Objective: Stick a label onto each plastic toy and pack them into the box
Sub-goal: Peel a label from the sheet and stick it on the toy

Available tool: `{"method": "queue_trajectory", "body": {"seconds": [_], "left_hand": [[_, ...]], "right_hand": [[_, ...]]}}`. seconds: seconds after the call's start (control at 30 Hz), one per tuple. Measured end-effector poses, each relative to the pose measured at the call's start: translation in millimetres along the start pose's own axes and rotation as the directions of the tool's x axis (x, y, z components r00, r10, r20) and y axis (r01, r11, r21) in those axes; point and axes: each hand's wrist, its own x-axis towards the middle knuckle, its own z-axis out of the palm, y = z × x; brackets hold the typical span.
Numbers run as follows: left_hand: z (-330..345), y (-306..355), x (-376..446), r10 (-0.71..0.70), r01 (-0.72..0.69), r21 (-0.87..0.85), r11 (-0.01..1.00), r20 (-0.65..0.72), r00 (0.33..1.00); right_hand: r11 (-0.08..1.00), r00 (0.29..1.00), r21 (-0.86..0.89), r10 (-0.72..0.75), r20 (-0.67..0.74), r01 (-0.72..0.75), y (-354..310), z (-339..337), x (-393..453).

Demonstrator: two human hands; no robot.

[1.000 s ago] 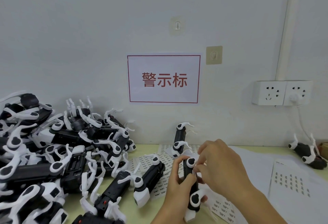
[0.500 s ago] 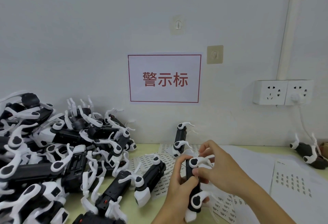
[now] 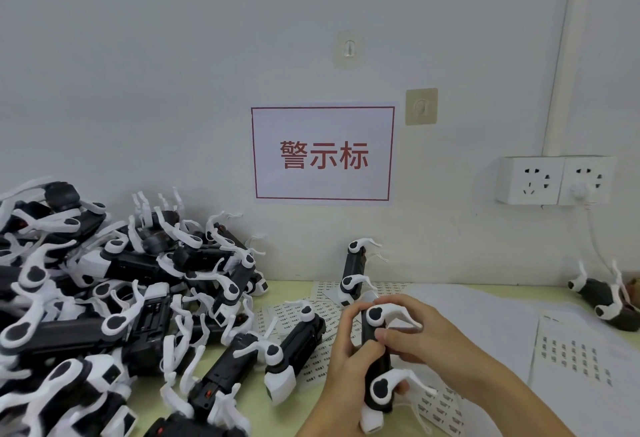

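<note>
I hold a black-and-white plastic toy [image 3: 376,371] upright over the table, near the bottom centre of the head view. My left hand [image 3: 349,360] wraps round its black body from the left. My right hand [image 3: 426,339] comes from the right, its thumb and fingers pinching the body just under the upper white leg. Sheets of small labels [image 3: 325,329] lie on the table beneath and behind the hands. No label on the toy can be made out. The box is out of sight.
A big heap of the same toys [image 3: 104,305] fills the left side. One toy [image 3: 353,274] leans on the wall behind my hands, another [image 3: 291,350] lies left of them, a third [image 3: 602,298] at far right. A label sheet [image 3: 575,350] lies right. Sockets [image 3: 554,180] hang on the wall.
My right hand slid down from covering the toy's top to pinching its body, baring the upper white leg. The toy stays upright in my left hand.
</note>
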Motion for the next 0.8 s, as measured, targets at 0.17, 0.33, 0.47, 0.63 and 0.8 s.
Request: {"method": "queue_trajectory", "body": {"seconds": [0.17, 0.33, 0.47, 0.63, 0.8], "left_hand": [[-3, -2, 0, 0.005, -0.005, 0.010, 1.000, 0.006, 1.000], [-3, -2, 1, 0.008, -0.008, -0.012, 1.000, 0.012, 1.000], [-2, -1, 1, 0.009, -0.007, -0.058, 0.998, 0.029, 1.000], [1, 2, -1, 0.018, -0.007, -0.138, 0.990, 0.073, 0.997], [2, 4, -1, 0.030, -0.016, -0.170, 0.985, 0.079, 0.996]], "right_hand": [[0.993, 0.998, 0.100, 0.067, 0.000, -0.066, -3, 1, 3], [0.979, 0.988, 0.179, 0.074, 0.136, -0.098, -2, -5, 0], [0.976, 0.980, 0.198, 0.056, 0.192, -0.094, 1, -10, -1], [0.987, 0.986, 0.137, 0.065, 0.151, -0.086, 0, -8, -1], [0.976, 0.988, 0.199, 0.064, 0.139, -0.091, 0, -5, 0]]}}
